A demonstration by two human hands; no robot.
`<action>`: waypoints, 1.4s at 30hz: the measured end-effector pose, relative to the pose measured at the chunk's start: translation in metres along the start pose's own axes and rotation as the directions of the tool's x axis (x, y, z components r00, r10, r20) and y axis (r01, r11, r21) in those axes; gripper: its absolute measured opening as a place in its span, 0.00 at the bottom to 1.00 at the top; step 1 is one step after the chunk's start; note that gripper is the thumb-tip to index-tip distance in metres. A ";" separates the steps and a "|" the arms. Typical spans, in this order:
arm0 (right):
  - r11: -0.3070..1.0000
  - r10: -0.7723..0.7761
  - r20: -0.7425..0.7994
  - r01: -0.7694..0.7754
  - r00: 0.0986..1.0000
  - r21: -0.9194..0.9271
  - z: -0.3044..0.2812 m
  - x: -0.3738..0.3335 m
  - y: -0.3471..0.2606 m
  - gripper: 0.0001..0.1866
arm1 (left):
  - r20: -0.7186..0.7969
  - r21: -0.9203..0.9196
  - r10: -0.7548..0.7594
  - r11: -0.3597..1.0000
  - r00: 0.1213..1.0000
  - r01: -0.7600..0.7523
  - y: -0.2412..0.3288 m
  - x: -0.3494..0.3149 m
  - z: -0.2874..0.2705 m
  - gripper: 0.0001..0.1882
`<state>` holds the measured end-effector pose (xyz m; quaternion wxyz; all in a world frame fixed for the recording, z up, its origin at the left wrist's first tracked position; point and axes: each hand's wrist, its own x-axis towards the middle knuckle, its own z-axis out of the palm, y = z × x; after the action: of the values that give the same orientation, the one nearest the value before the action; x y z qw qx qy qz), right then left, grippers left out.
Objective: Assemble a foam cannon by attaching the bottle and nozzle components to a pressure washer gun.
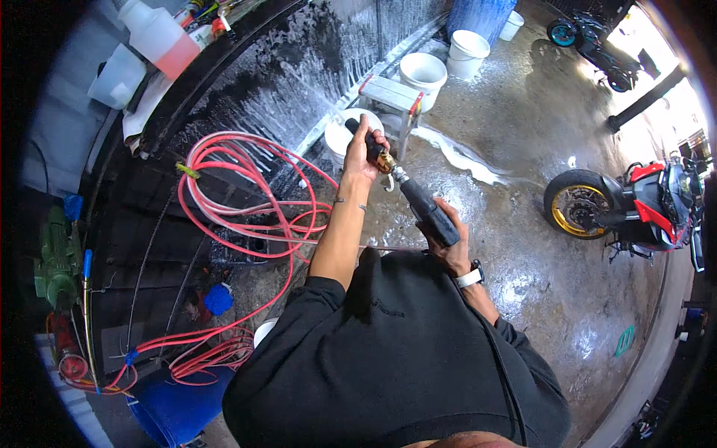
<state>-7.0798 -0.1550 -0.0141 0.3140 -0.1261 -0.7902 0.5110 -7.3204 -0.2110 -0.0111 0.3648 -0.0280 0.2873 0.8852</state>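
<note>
A black spray gun (427, 205) with a brass fitting in its middle is held between both hands, slanting away toward the upper left. My left hand (362, 155) is closed around its dark front end, thumb laid along the top. Around the thick black rear part, my right hand (454, 237) is wrapped from the right side; some of its fingers are hidden beneath. A faint spray runs from the front end toward the dark wall (299, 89), which is streaked with white foam. Behind the left hand stands a white bucket (337, 136).
A metal step stool (392, 92) stands beside another white bucket (423, 73). The coiled red hose (224, 149) hangs at left, its loops reaching near my left forearm. A red and black motorcycle (597, 205) is at right, on wet floor (493, 276). A blue drum (179, 403) sits lower left.
</note>
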 end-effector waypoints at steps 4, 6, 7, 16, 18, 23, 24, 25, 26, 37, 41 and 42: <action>0.966 0.226 -0.010 -0.223 0.974 0.133 0.006 0.001 0.005 0.28 | -0.013 0.113 0.078 0.991 0.997 -0.076 -0.005 -0.003 -0.004 0.21; 0.970 0.228 0.023 -0.229 0.973 0.083 0.006 0.004 0.012 0.28 | 0.028 0.160 0.113 0.980 0.993 -0.116 -0.009 -0.004 -0.004 0.22; 0.981 0.191 -0.028 -0.190 0.981 0.048 0.006 0.006 0.017 0.28 | 0.001 0.158 0.102 0.982 0.995 -0.101 -0.011 -0.004 -0.004 0.23; 0.965 0.258 -0.141 -0.248 0.956 0.087 -0.003 0.010 0.056 0.06 | 0.107 0.597 0.344 0.728 0.933 -0.337 -0.017 0.012 -0.008 0.28; 0.970 0.226 -0.149 -0.208 0.963 0.126 -0.008 0.009 0.055 0.07 | 0.176 0.542 0.364 0.739 0.914 -0.399 -0.013 0.007 -0.006 0.27; 0.950 0.287 -0.147 -0.261 0.947 0.169 -0.017 0.011 0.056 0.07 | 0.356 0.221 -0.006 0.972 0.934 -0.078 -0.004 -0.009 0.005 0.26; 0.957 0.267 -0.148 -0.243 0.952 0.157 -0.018 0.012 0.058 0.07 | 0.478 0.024 0.027 0.999 0.878 -0.044 -0.003 -0.010 0.006 0.27; 0.953 0.280 -0.148 -0.256 0.948 0.166 -0.019 0.012 0.059 0.07 | 0.461 0.024 0.028 0.999 0.887 -0.044 -0.004 -0.009 0.007 0.25; 0.964 0.266 -0.125 -0.260 0.956 0.061 -0.019 0.013 0.061 0.14 | 0.408 0.035 0.020 0.999 0.913 -0.037 -0.006 -0.008 0.007 0.25; 0.995 -0.037 -0.084 0.030 0.996 -0.091 -0.007 0.005 0.041 0.29 | -0.044 0.473 0.023 0.881 0.999 0.001 -0.020 0.017 -0.019 0.22; 0.996 0.023 -0.019 -0.025 1.000 -0.088 0.004 0.002 0.043 0.30 | -0.175 0.584 -0.030 0.802 0.984 0.128 -0.012 0.026 -0.023 0.19; 0.997 -0.001 -0.005 0.001 1.000 -0.079 0.006 0.002 0.044 0.30 | -0.134 0.559 -0.104 0.813 0.986 0.162 -0.007 0.029 -0.024 0.18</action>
<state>-7.0905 -0.1383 -0.0541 0.3112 -0.1393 -0.8090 0.4788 -7.3406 -0.2014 -0.0422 0.4032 0.0190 0.5524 0.7293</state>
